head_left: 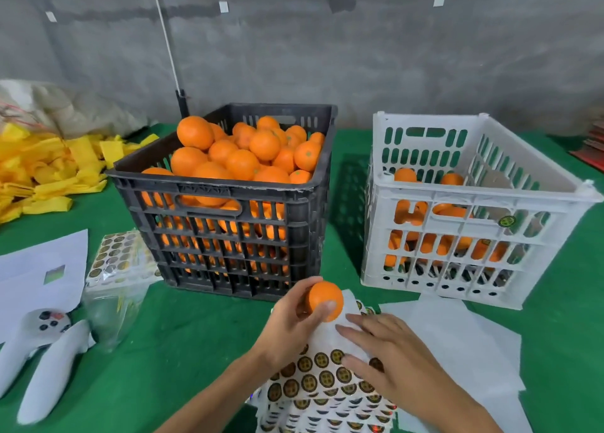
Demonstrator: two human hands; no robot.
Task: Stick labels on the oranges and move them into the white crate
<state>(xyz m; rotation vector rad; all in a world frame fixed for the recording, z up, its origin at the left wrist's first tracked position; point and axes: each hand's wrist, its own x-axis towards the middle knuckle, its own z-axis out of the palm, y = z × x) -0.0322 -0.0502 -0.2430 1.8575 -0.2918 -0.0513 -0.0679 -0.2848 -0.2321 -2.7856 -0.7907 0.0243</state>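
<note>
My left hand [291, 318] grips one orange [323, 297] just above the near end of a label sheet [323, 380] that lies on the green table. The sheet carries several round gold and black stickers. My right hand [389, 351] rests on the sheet with its fingers stretched flat toward the left, fingertips close under the orange. A black crate [228, 191] heaped with oranges stands behind my hands at centre. To the right stands the white crate [474, 194], with several oranges low inside it and one sticker on its front wall.
More sticker sheets in a clear bag [121, 262] lie left of the black crate. White paper [42, 269] and two white controllers [42, 351] lie at the near left. Yellow foam nets [49, 168] pile at the far left. Blank white sheets [457, 344] lie under the white crate's front.
</note>
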